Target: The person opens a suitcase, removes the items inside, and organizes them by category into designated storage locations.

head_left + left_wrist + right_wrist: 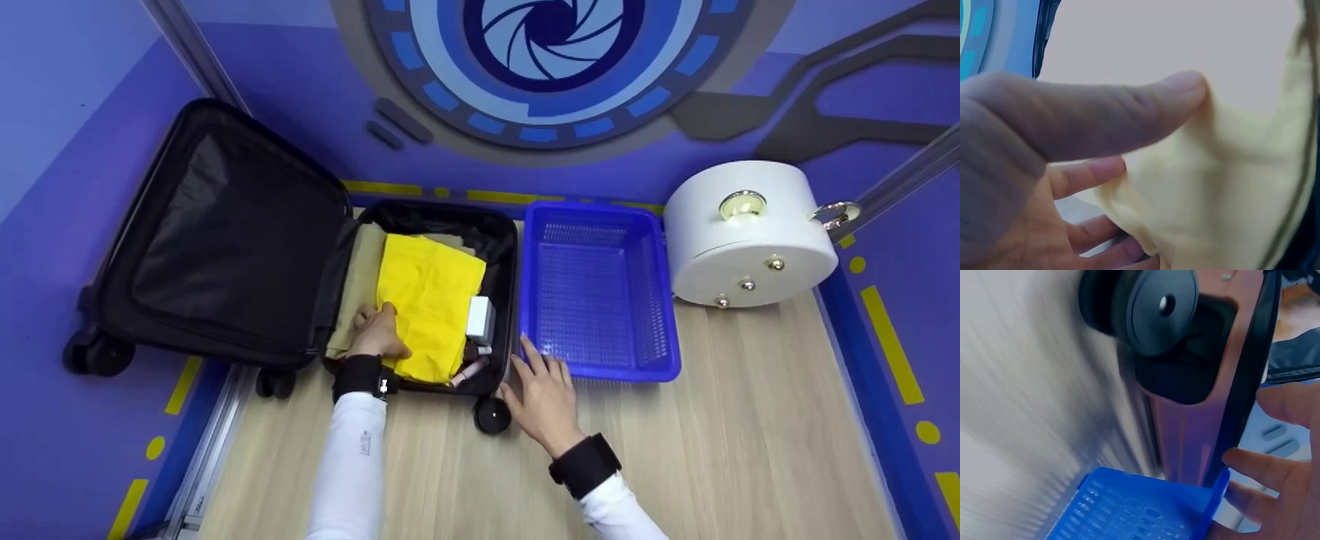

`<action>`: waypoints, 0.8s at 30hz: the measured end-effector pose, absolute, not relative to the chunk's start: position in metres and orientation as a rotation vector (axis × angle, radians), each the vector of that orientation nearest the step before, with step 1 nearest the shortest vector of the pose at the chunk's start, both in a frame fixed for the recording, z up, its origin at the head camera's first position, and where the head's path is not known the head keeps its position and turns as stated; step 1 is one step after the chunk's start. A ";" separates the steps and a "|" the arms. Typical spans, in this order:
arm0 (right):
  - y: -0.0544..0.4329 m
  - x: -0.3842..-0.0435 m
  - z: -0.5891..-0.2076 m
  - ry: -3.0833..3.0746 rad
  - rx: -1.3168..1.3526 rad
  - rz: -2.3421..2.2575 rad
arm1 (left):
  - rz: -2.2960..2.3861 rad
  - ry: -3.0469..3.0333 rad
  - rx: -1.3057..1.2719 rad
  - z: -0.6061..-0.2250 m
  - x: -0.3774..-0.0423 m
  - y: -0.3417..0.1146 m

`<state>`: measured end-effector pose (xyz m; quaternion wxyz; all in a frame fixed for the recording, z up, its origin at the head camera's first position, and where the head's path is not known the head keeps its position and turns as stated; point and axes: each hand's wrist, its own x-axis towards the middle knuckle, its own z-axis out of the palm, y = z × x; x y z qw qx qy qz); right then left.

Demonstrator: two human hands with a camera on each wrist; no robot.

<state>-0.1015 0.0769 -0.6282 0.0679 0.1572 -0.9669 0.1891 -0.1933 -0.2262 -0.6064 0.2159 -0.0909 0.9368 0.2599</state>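
My left hand (379,337) rests at the left edge of a folded yellow cloth (431,300). In the left wrist view its thumb (1145,112) presses on the fabric, and the spread fingers touch along the edge. The cloth lies over beige fabric (364,262) inside an open black-lined suitcase (501,232). Beside the cloth are a small white box (480,321) and a pale pink tube (469,373). My right hand (546,397) has its fingers extended between the suitcase's right side and a blue basket (671,322). In the right wrist view, its fingertips (1235,458) meet the suitcase rim.
The suitcase lid (240,247) leans open at the left. One black wheel (492,415) sticks out near my right hand. A white round case (750,232) with gold-coloured knobs stands right of the basket. A blue patterned wall (300,97) closes off the back.
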 end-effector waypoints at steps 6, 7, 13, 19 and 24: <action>0.073 -0.093 -0.616 -2.853 0.454 0.693 | 0.764 2.590 -0.231 -0.602 -0.194 -0.233; 0.071 -0.096 -0.613 -2.839 0.446 0.746 | 0.769 2.585 -0.230 -0.602 -0.195 -0.234; 0.050 -0.121 -0.595 -2.774 0.457 1.276 | 0.766 2.575 -0.196 -0.598 -0.202 -0.238; 0.023 -0.144 -0.599 -2.922 0.436 1.660 | 0.748 2.576 -0.208 -0.597 -0.208 -0.242; 0.007 -0.157 -0.606 -3.067 0.320 1.801 | 0.748 2.586 -0.222 -0.600 -0.209 -0.242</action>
